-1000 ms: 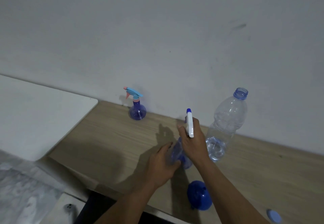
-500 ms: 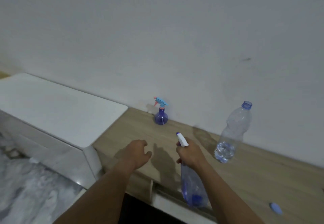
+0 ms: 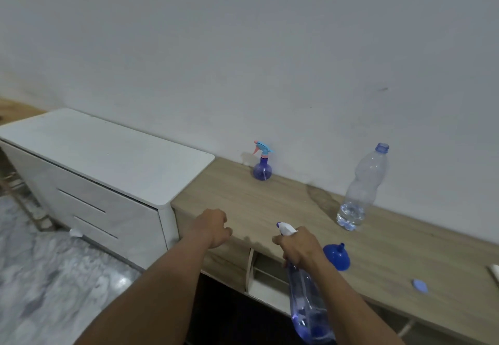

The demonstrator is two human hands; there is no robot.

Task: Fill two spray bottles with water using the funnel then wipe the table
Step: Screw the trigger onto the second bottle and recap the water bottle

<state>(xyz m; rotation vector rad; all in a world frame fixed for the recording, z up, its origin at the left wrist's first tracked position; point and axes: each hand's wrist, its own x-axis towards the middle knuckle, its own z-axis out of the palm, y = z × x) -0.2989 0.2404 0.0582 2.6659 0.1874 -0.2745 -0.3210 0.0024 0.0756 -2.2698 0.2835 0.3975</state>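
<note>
My right hand [image 3: 298, 246] grips the white trigger head of a clear blue spray bottle [image 3: 307, 307], held in the air over the table's front edge with its nozzle pointing left. My left hand [image 3: 213, 226] hovers over the wooden table [image 3: 270, 201] near its left end, fingers curled and holding nothing. A small purple spray bottle [image 3: 262, 168] with a blue and pink trigger stands by the wall. The blue funnel [image 3: 337, 255] lies mouth down just right of my right hand. A large clear water bottle [image 3: 361, 190], uncapped and nearly empty, stands at the back right.
A blue bottle cap [image 3: 420, 286] lies on the table at the right. A white object [image 3: 495, 271] shows at the right edge. A white drawer cabinet [image 3: 108, 166] adjoins the table's left end. Open shelves sit under the tabletop; marbled floor lies at the left.
I have lifted the spray bottle off the table and drawn it toward me. My left hand let go of it and moved left. The view has pulled back and turned left.
</note>
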